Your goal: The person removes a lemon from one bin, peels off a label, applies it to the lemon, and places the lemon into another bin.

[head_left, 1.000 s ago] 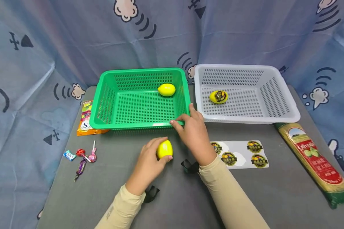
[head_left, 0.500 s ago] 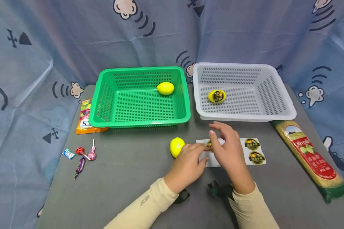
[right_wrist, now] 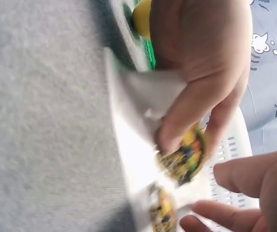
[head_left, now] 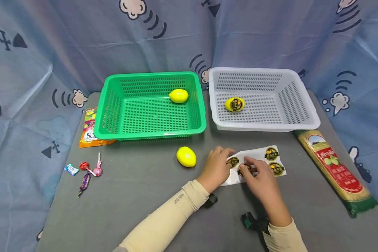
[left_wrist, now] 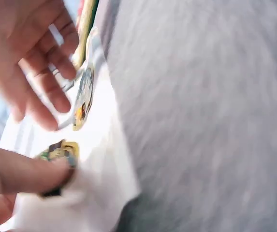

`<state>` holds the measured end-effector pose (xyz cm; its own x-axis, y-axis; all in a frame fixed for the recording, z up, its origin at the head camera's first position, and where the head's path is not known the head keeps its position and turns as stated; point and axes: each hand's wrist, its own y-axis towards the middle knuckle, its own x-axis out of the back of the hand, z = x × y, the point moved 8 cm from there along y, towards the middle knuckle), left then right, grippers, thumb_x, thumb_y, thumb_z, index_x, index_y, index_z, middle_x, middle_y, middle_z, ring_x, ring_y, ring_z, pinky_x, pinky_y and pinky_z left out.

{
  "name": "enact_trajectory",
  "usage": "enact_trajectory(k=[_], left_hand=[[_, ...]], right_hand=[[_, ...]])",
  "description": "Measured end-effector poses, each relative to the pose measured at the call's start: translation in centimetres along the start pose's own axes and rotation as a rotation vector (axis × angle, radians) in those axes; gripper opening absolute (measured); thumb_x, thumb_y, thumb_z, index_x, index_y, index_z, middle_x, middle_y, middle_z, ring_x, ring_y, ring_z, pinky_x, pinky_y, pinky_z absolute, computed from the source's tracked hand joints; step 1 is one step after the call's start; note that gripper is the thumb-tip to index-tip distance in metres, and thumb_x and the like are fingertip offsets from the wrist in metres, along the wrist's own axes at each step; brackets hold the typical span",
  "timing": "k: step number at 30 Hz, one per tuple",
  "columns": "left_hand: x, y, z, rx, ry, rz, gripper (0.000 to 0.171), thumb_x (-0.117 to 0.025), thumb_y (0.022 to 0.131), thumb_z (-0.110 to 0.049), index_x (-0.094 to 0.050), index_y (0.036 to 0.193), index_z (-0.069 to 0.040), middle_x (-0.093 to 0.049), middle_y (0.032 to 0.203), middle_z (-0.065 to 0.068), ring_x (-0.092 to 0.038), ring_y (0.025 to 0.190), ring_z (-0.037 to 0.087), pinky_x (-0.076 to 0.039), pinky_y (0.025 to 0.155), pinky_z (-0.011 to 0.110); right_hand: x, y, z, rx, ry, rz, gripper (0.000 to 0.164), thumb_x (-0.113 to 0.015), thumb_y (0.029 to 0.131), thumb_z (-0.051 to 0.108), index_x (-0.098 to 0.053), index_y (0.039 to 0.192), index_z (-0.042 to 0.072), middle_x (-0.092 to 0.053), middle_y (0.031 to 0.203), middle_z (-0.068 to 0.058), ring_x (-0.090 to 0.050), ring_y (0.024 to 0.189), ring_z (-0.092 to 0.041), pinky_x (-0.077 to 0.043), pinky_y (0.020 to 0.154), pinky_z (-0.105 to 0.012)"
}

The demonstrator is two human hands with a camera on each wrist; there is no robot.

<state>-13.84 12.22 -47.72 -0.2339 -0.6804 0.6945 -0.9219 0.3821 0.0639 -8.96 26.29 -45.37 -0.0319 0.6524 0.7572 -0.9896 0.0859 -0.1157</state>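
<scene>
In the head view my left hand [head_left: 216, 167] grips the left end of a white sticker sheet [head_left: 254, 154], which is bent up off the table there. The left wrist view shows the thumb [left_wrist: 29, 171] pressed over one round fruit sticker, with fingers behind the sheet. My right hand [head_left: 265, 180] hovers over the sheet's middle, thumb and forefinger parted around a second round sticker [head_left: 245, 169]. Seen from the right wrist, its fingers [right_wrist: 225, 216] are spread and hold nothing. A plain yellow lemon [head_left: 186, 156] lies on the table left of my left hand.
A green basket [head_left: 149, 135] with one plain lemon [head_left: 178, 96] stands at the back left. Beside it, a white basket [head_left: 267, 127] holds a stickered lemon [head_left: 234, 104]. Spaghetti [head_left: 335, 169] lies far right; wrapped candies [head_left: 85, 182] and an orange candy bag [head_left: 90, 129] lie left.
My left hand has let go of the lemon, leaving it on the table, and moved right to take the sheet's left end. My right hand has moved from the green basket's rim to the sheet.
</scene>
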Motion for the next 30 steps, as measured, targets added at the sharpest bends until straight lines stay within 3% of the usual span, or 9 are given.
enact_trajectory(k=[7,9,13,15,18,22,24,26,30], left_hand=[[1.2,-1.3,1.9,0.166,-0.722,0.075,0.042,-0.078,0.093,0.005,-0.071,0.132,-0.006,-0.074,0.112,0.006,-0.070,0.097,0.011,-0.054,0.080,0.021],[1.4,-1.6,1.6,0.162,-0.821,0.095,0.045,-0.077,0.092,0.008,-0.069,0.134,-0.004,-0.074,0.114,0.009,-0.073,0.098,0.016,-0.055,0.080,0.022],[1.6,-1.8,0.9,0.113,-0.834,0.117,0.046,-0.077,0.092,0.009,-0.068,0.135,-0.003,-0.074,0.113,0.009,-0.074,0.098,0.018,-0.057,0.081,0.024],[1.7,-2.0,0.7,0.082,-0.771,0.112,0.046,-0.079,0.092,0.005,-0.068,0.136,-0.005,-0.074,0.117,0.009,-0.073,0.100,0.016,-0.056,0.084,0.024],[3.3,-3.0,-0.5,-0.022,-0.505,0.067,0.044,-0.081,0.096,-0.009,-0.069,0.138,-0.009,-0.072,0.129,0.007,-0.068,0.116,0.014,-0.052,0.098,0.026],[8.1,-5.1,-1.4,-0.143,-0.097,-0.193,0.037,-0.079,0.098,-0.019,-0.072,0.133,-0.010,-0.069,0.136,0.009,-0.063,0.126,0.025,-0.049,0.107,0.040],[10.1,-5.8,-0.2,-0.089,0.042,-0.330,0.042,-0.080,0.097,-0.022,-0.070,0.135,-0.008,-0.067,0.137,0.015,-0.062,0.121,0.034,-0.050,0.102,0.046],[10.9,-6.1,1.9,0.039,0.125,-0.382,0.054,-0.083,0.094,-0.027,-0.065,0.139,-0.005,-0.064,0.135,0.019,-0.058,0.115,0.039,-0.050,0.096,0.050],[9.8,-5.6,5.3,0.197,0.170,-0.267,0.073,-0.089,0.087,-0.036,-0.057,0.147,-0.008,-0.064,0.130,0.019,-0.052,0.109,0.040,-0.046,0.089,0.052]], right_hand=[[0.2,-0.4,0.7,0.077,0.048,-0.083,0.029,-0.073,0.102,0.019,-0.076,0.127,0.004,-0.066,0.115,-0.016,-0.063,0.091,-0.023,-0.053,0.077,-0.030],[0.5,-0.5,1.2,0.084,0.069,-0.108,0.025,-0.075,0.100,0.018,-0.078,0.121,0.005,-0.067,0.111,-0.012,-0.063,0.089,-0.016,-0.050,0.074,-0.021],[0.9,-0.4,1.3,0.026,0.091,-0.094,0.019,-0.078,0.099,0.022,-0.079,0.109,0.006,-0.069,0.102,-0.007,-0.064,0.088,-0.011,-0.048,0.074,-0.017],[0.9,-0.3,0.9,-0.021,0.091,-0.059,0.021,-0.077,0.100,0.026,-0.078,0.106,0.006,-0.071,0.100,-0.007,-0.065,0.088,-0.013,-0.049,0.073,-0.021],[1.0,-0.5,0.1,-0.076,0.096,-0.019,0.025,-0.074,0.102,0.029,-0.075,0.105,0.004,-0.075,0.108,-0.012,-0.065,0.090,-0.012,-0.049,0.073,-0.022],[1.6,-0.6,-0.6,-0.085,0.135,-0.030,0.025,-0.071,0.104,0.027,-0.072,0.103,0.002,-0.073,0.126,-0.017,-0.062,0.092,0.004,-0.048,0.076,-0.014],[2.0,-0.6,-0.5,-0.069,0.162,-0.045,0.024,-0.070,0.105,0.025,-0.071,0.101,0.002,-0.072,0.129,-0.018,-0.059,0.093,0.012,-0.046,0.078,-0.010],[2.0,-0.6,0.0,-0.062,0.206,-0.041,0.024,-0.069,0.105,0.024,-0.070,0.101,0.001,-0.071,0.131,-0.018,-0.057,0.094,0.015,-0.046,0.080,-0.009],[0.3,0.0,1.9,-0.073,0.367,0.028,0.023,-0.068,0.106,0.020,-0.068,0.101,-0.003,-0.067,0.135,-0.019,-0.059,0.102,0.009,-0.048,0.082,-0.015]])
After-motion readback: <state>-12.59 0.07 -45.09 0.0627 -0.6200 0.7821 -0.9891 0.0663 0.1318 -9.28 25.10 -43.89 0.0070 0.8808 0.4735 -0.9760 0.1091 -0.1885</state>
